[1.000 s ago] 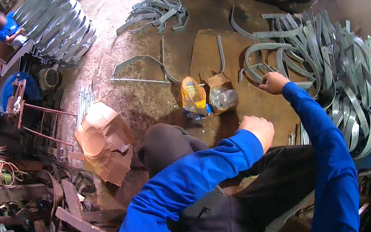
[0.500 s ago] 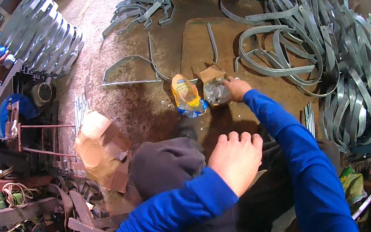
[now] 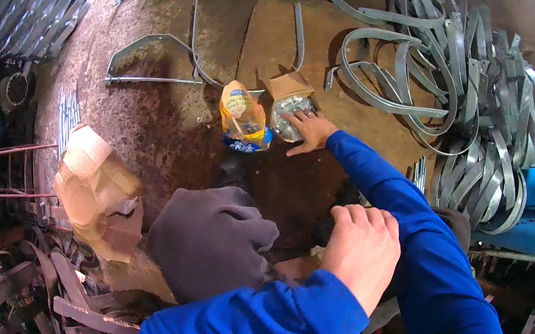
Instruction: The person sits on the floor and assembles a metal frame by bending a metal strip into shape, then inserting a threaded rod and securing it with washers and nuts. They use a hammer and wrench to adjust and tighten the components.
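Note:
My right hand (image 3: 309, 131) reaches forward with its fingers spread, the fingertips over the small metal pieces (image 3: 294, 103) in a small cardboard box (image 3: 289, 84). The box's flap stands raised at the far side. Just left of it stands an opened yellow and blue plastic bag (image 3: 244, 116); its contents are hard to make out. Close to my body, my left hand (image 3: 364, 253) is held beside my right forearm, its back upward and its fingers curled under. Whatever those fingers hold, if anything, is hidden.
A heap of curved galvanized metal straps (image 3: 434, 70) lies at the right. A bent metal bracket (image 3: 149, 40) rests on the floor beyond the bag. Torn cardboard (image 3: 100, 193), thin metal rods (image 3: 68, 118) and scrap metal strips (image 3: 92, 319) are at the left.
My right hand has gone from the box's right edge, fingers drawn together, to spread fingers over its contents. My left hand stays curled, now nearer my right forearm. The view has shifted.

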Tool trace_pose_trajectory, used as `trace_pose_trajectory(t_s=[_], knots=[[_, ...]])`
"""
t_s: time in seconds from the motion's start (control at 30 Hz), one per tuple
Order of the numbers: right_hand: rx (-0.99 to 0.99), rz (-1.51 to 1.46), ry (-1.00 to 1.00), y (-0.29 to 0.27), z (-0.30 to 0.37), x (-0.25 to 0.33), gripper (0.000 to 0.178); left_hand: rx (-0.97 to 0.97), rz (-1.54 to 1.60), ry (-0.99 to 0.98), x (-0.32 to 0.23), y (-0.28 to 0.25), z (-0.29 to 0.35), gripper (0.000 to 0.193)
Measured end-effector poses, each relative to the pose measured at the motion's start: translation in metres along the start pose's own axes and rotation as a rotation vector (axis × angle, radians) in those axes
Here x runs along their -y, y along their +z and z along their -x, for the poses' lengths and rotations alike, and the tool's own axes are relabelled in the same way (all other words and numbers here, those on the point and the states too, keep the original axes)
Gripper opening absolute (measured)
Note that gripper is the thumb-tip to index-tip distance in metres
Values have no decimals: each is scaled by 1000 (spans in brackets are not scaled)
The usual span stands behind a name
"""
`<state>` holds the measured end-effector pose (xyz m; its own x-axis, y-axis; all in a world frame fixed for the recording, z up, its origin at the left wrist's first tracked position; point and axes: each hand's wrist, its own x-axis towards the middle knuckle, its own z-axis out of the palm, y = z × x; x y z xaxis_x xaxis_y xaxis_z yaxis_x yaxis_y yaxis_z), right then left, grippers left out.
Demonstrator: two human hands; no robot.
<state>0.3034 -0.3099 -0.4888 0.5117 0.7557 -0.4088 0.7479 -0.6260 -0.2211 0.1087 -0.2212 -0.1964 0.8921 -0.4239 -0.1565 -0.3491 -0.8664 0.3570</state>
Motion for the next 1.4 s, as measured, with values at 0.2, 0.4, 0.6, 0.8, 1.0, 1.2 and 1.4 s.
trace_pose_trajectory(t_s=[0.2,0.4,0.6,0.8,1.0,1.2,1.4], knots=[[90,81,51,56,-13,-17,60,-35,33,-1,9,1,-17,32],[-291,61,-135,16,-24,-5,76,-13,8,-82,14,-14,-15,33],[-631,-428,-291,-24,-33,63,77,-54,22,-68,8,-9,-7,30],[-276,-271,-261,-3,-36,89,68,-44,19,-55,2,-3,11,31],[-436,-249,-89,12,-14,80,39,9,-6,-23,-4,4,21,35],[-274,-360,-236,-105,29,62,43,3,10,11,-8,3,25,36],[51,-317,-62,-201,101,5,37,-1,23,80,-17,1,32,36]])
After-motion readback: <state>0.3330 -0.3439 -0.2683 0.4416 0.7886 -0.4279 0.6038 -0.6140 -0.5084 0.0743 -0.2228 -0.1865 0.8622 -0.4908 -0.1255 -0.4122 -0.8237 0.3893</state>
